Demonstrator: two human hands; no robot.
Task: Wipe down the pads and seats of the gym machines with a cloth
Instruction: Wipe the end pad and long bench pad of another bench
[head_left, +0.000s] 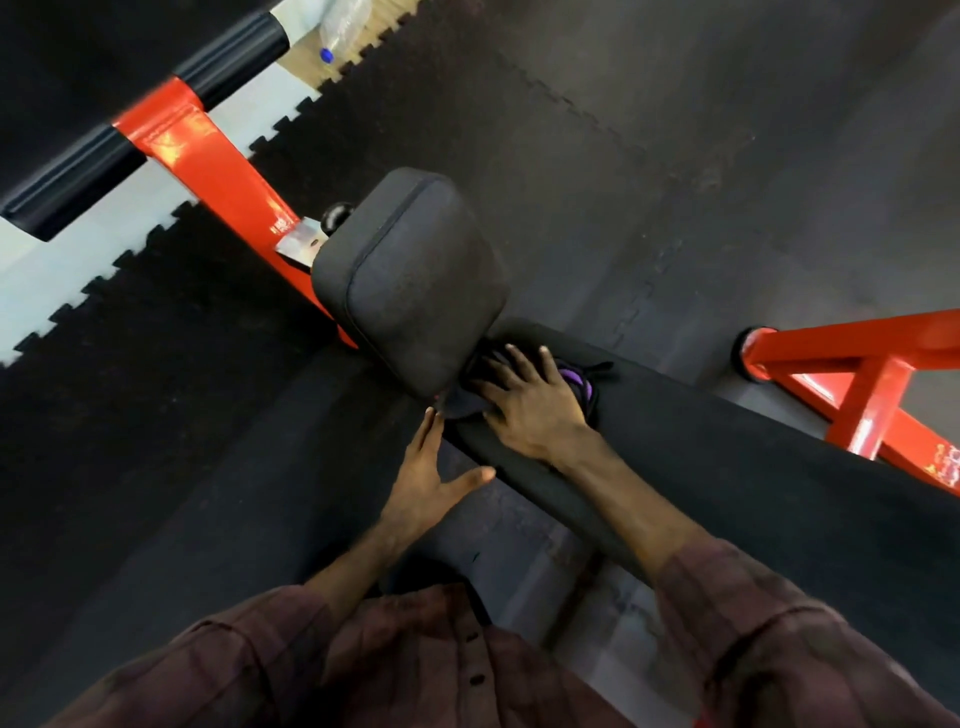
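A long black bench pad (727, 467) runs from the middle toward the lower right. A square black seat pad (415, 280) sits just beyond its upper end. My right hand (530, 405) lies flat with spread fingers on a dark cloth with purple parts (576, 379), pressing it onto the bench pad close to the gap below the seat. My left hand (431, 478) is open with straight fingers beside the bench's left edge, its fingertips near a corner of the cloth.
An orange machine frame (218, 161) with black roller pads (67, 182) stands at the upper left. Another orange frame leg (857, 384) is at the right. Black rubber floor mats (623, 156) surround the bench. A plastic bottle (340, 26) lies on the floor at the top.
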